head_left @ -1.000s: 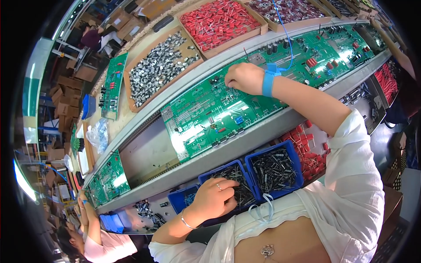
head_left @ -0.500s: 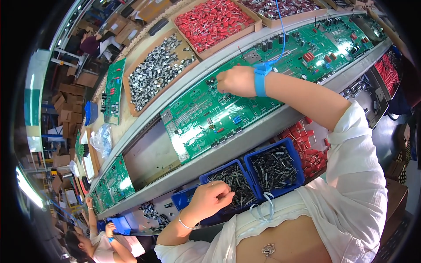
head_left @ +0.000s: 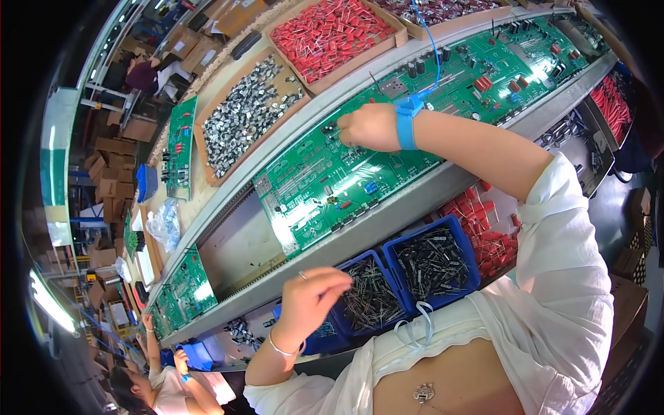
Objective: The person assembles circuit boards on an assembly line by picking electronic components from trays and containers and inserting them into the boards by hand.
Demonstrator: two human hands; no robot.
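The right hand [head_left: 370,126], wearing a blue wrist strap [head_left: 407,119], is closed in a pinch on the green circuit board [head_left: 325,180] at about twelve o'clock, though what it grips is too small to tell. The left hand [head_left: 311,297], at six o'clock, hovers over the blue bin [head_left: 370,294] of small leaded components, fingers curled together on what may be a thin wire lead. Those parts look light with easily bent leads, best taken by the body.

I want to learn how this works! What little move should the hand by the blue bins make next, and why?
Probably carry it up to the green circuit board. The left hand is lifted just above the blue bin of small wire-legged parts with fingers pinched together, while the right hand already presses on that board.
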